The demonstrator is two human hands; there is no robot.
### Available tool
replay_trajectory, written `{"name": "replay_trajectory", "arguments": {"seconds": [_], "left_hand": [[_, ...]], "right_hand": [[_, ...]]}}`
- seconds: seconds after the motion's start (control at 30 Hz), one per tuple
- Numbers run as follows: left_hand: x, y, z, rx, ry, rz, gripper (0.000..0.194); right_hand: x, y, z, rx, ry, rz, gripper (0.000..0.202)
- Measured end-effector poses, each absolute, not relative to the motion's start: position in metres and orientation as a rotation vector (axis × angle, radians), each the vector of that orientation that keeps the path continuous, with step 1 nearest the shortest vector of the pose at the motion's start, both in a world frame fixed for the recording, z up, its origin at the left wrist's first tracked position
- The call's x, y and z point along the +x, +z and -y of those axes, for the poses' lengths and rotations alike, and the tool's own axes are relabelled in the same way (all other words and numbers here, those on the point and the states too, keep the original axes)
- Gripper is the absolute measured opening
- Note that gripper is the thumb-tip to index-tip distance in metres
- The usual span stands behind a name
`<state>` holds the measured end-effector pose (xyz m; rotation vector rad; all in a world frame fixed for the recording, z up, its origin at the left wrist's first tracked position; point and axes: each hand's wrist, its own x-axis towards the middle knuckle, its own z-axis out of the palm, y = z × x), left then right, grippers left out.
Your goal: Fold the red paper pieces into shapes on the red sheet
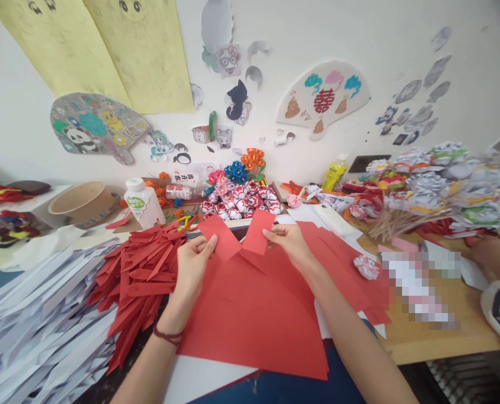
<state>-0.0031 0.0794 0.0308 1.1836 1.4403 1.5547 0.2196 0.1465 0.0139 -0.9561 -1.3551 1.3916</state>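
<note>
My left hand (194,262) pinches a small red paper piece (223,240) between thumb and fingers. Another red paper piece (258,233) is gripped by my right hand (289,242). The two pieces tilt apart at the top and come close at their lower corners; whether they are joined there I cannot tell. Below both hands lie large red paper sheets (253,314), with a loose flap near the top. Left of them is a heap of folded red paper strips (142,272), close by my left wrist.
Folded white paper strips (43,320) fill the left. Behind my hands sit red-and-white paper flowers (243,201), a white bottle (142,203) and scissors (188,220). At right are bundled paper flowers (439,179), a yellow bottle (335,173) and another person's arm (496,257).
</note>
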Motion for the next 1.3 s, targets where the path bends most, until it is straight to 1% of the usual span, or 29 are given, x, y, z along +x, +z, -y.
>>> {"name": "replay_trajectory", "arguments": {"seconds": [0.13,0.33,0.53,0.63,0.73,0.87,0.97,1.1,1.17,1.2,1.27,1.3], "left_hand": [[-0.007,0.031,-0.081,1.206,1.582,-1.46,0.033],[-0.008,0.025,-0.082,1.239,1.608,-1.522,0.033],[-0.009,0.026,-0.083,1.225,1.669,-1.556,0.032],[-0.008,0.028,-0.082,1.258,1.669,-1.558,0.032],[-0.006,0.025,-0.082,1.338,1.58,-1.519,0.035],[-0.004,0.017,-0.084,1.464,1.385,-1.456,0.029],[-0.003,0.012,-0.086,1.538,1.262,-1.459,0.035],[-0.003,0.01,-0.087,1.677,1.159,-1.478,0.036],[-0.006,0.014,-0.087,1.715,1.163,-1.545,0.037],[-0.009,0.017,-0.087,1.735,1.159,-1.592,0.038],[-0.017,0.023,-0.087,1.804,1.1,-1.693,0.038],[-0.021,0.027,-0.087,1.848,1.042,-1.736,0.037]], "right_hand": [[0.219,0.016,-0.146,-0.962,1.356,1.315,0.039],[0.22,0.014,-0.149,-0.964,1.356,1.312,0.039],[0.225,0.008,-0.152,-0.988,1.245,1.301,0.036],[0.223,0.008,-0.152,-0.992,1.288,1.326,0.036],[0.219,0.01,-0.149,-0.986,1.393,1.441,0.038],[0.213,0.013,-0.144,-0.913,1.451,1.65,0.045],[0.211,0.014,-0.14,-0.824,1.494,1.765,0.048],[0.209,0.014,-0.137,-0.733,1.554,1.831,0.047],[0.209,0.013,-0.137,-0.783,1.445,1.871,0.044],[0.209,0.012,-0.137,-0.852,1.316,1.911,0.041],[0.21,0.011,-0.137,-1.02,0.932,2.038,0.034],[0.21,0.01,-0.137,-1.085,0.719,2.115,0.034]]}}
